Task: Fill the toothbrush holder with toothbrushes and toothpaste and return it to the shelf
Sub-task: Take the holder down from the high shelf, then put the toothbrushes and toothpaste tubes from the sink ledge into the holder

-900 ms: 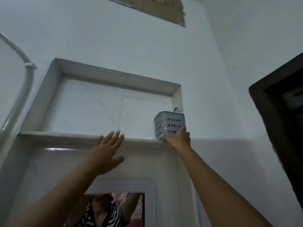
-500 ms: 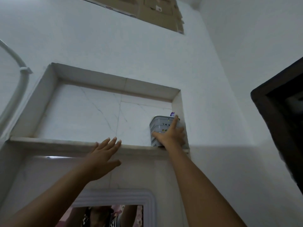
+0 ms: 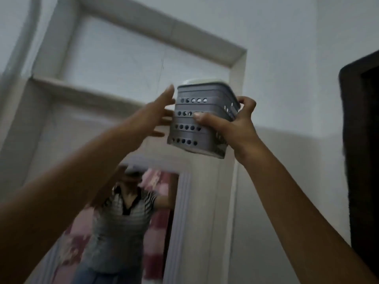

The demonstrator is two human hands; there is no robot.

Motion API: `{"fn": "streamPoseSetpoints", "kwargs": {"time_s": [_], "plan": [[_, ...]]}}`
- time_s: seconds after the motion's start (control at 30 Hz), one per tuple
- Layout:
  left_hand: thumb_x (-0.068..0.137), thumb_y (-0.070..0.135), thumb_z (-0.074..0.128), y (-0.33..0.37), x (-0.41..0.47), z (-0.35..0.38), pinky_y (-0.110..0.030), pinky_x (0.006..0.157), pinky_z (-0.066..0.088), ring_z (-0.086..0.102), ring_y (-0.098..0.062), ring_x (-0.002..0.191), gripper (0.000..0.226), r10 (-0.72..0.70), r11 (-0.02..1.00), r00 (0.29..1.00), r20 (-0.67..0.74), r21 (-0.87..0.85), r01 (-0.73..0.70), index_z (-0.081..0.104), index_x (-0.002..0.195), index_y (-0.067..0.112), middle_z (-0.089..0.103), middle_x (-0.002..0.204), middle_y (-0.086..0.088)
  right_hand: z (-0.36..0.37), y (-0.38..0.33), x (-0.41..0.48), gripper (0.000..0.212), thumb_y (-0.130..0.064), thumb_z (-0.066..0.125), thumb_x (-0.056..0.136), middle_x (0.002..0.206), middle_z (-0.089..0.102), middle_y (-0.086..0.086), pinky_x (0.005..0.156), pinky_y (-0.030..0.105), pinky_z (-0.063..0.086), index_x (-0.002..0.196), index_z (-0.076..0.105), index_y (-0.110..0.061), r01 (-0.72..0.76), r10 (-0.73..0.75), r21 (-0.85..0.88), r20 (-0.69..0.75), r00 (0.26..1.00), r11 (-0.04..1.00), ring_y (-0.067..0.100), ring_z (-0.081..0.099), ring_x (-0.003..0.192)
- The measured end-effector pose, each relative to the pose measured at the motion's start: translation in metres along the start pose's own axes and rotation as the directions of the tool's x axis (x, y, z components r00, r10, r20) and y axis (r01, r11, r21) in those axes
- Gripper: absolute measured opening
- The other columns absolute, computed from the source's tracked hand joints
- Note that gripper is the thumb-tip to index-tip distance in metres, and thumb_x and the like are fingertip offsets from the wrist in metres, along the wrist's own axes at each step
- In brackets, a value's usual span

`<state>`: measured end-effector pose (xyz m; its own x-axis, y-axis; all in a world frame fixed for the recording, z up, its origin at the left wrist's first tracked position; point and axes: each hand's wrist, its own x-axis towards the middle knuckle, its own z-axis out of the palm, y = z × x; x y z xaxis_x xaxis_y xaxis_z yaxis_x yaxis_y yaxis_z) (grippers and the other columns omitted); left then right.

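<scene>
The gray toothbrush holder (image 3: pixel 202 119) is in the air, in front of the wall shelf (image 3: pixel 82 93) and lower than its ledge, upright with a slight tilt. The right hand (image 3: pixel 231 126) has its fingers clamped on the right side. The left hand (image 3: pixel 151 117), fingers spread apart, is just beside the left wall; whether it touches, I cannot tell.

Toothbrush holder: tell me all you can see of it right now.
The toothbrush holder is a grey, plastic-looking box with rows of round holes and ribbed walls, with a pale rim. It is off the shelf, tilted, held in the air. The right hand grips its right side, thumb on the front; the left hand is open at its left side. Contents hidden.
</scene>
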<state>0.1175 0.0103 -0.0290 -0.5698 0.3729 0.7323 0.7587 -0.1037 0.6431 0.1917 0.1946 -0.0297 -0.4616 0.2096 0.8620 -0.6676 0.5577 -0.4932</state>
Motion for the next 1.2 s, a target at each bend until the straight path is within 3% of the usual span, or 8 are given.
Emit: {"fn": "streamPoseSetpoints", "kwargs": {"time_s": [0.13,0.3,0.5,0.77,0.87,0.97,1.13,1.2], "plan": [[0.081,0.075,0.045,-0.061,-0.095,0.045,-0.051,0.089,0.057,0.075,-0.026,0.091,0.063,-0.194,0.929,0.970,-0.144,-0.346,0.134,0.073,0.104,0.024,0.079,0.098,-0.007,0.024,0.048,-0.120,0.088,-0.037,0.093,0.057,0.122,0.052,-0.010,0.086,0.023,0.061,0.116,0.028,-0.028,-0.046,0.039,0.047,0.139,0.989,0.998,-0.002,0.064,0.109],[0.098,0.026,0.047,-0.175,-0.220,0.083,-0.037,0.091,0.053,0.070,-0.019,0.101,0.029,-0.378,0.858,0.889,-0.258,-0.459,0.231,0.075,0.097,0.018,0.077,0.098,-0.003,0.052,0.145,-0.282,0.082,-0.025,0.098,0.055,0.117,0.057,-0.008,0.084,0.015,0.055,0.104,0.032,-0.030,-0.178,0.174,0.011,0.162,0.971,0.984,-0.011,0.064,0.102],[0.094,0.020,0.059,-0.286,-0.327,0.053,-0.010,0.068,0.050,0.069,-0.016,0.086,0.016,-0.592,0.804,0.805,0.051,-0.028,0.593,0.069,0.105,0.016,0.073,0.097,-0.002,0.060,0.234,-0.440,0.097,-0.017,0.108,0.045,0.107,0.046,-0.008,0.079,0.009,0.050,0.106,0.033,-0.013,-0.383,0.393,-0.180,0.023,0.919,0.906,0.001,0.059,0.097],[0.084,0.018,0.066,-0.397,-0.472,-0.005,-0.042,0.082,0.058,0.071,-0.014,0.081,0.018,-0.848,0.433,0.509,-0.147,0.362,0.825,0.068,0.092,0.035,0.074,0.092,0.003,0.068,0.306,-0.588,0.099,0.000,0.108,0.037,0.114,0.041,0.012,0.083,-0.003,0.044,0.108,0.040,-0.003,-0.588,0.610,-0.367,-0.067,0.789,0.721,0.010,0.050,0.098],[0.085,0.029,0.065,-0.427,-0.500,-0.006,-0.039,0.078,0.058,0.071,-0.015,0.084,0.024,-0.887,0.269,0.422,-0.185,0.536,0.800,0.068,0.109,0.024,0.073,0.105,0.003,0.085,0.305,-0.616,0.096,0.004,0.106,0.038,0.109,0.045,0.009,0.084,-0.004,0.044,0.108,0.040,0.003,-0.633,0.668,-0.337,-0.018,0.744,0.697,0.009,0.054,0.095],[0.086,0.041,0.063,-0.455,-0.517,-0.003,-0.035,0.079,0.054,0.066,-0.019,0.100,0.035,-0.875,0.227,0.459,-0.152,0.709,0.667,0.065,0.116,0.024,0.069,0.115,0.002,0.100,0.309,-0.626,0.097,0.009,0.103,0.042,0.113,0.048,-0.007,0.087,-0.005,0.045,0.114,0.039,0.017,-0.647,0.687,-0.316,0.025,0.726,0.694,-0.013,0.058,0.102],[0.076,0.044,0.069,-0.489,-0.514,0.007,-0.034,0.074,0.055,0.063,-0.022,0.098,0.046,-0.876,0.236,0.482,0.001,0.872,0.428,0.062,0.116,0.024,0.068,0.110,-0.003,0.113,0.328,-0.618,0.110,-0.006,0.103,0.061,0.131,0.051,0.000,0.091,-0.001,0.047,0.145,0.033,-0.014,-0.814,0.829,-0.229,-0.043,0.557,0.535,0.028,0.063,0.122],[0.074,0.040,0.071,-0.496,-0.511,0.010,-0.033,0.073,0.055,0.066,-0.022,0.096,0.046,-0.881,0.253,0.472,0.015,0.859,0.445,0.061,0.116,0.024,0.070,0.108,-0.003,0.113,0.332,-0.619,0.124,0.000,0.102,0.059,0.144,0.047,0.003,0.097,0.005,0.050,0.154,0.025,-0.019,-0.795,0.805,-0.185,-0.031,0.592,0.578,0.028,0.059,0.132]]}}
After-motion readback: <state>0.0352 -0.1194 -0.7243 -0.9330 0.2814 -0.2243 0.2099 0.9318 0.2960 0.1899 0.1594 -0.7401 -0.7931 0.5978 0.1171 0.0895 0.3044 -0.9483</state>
